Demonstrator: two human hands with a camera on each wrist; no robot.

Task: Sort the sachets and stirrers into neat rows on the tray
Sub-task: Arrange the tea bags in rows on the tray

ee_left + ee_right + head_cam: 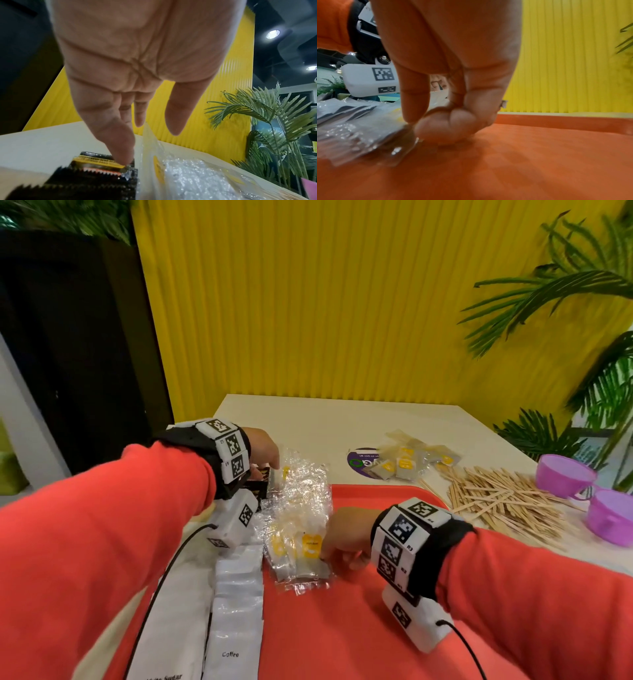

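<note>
Red tray (394, 628) on white table (342, 419). On tray's left: white sachets (236, 611) in rows, clear-wrapped tea bags w/ yellow tags (301, 529) beside them. Right hand (346, 537) grip pinched on near tea-bag wrapper edge, thumb & curled fingers (453, 129) down on tray. Left hand (263, 446) fingers straight, apart, one fingertip (123, 155) pressing black-yellow sachets (96, 170) at tray's far-left. Wooden stirrers (507, 501) heaped on table, right of tray; more tea bags (407, 462) behind.

Right half of the red plastic tray (359, 628) is sitting bare; loose wooden stirrers (507, 501) and purple plastic cups (565, 475) are crowding the tabletop beyond.
</note>
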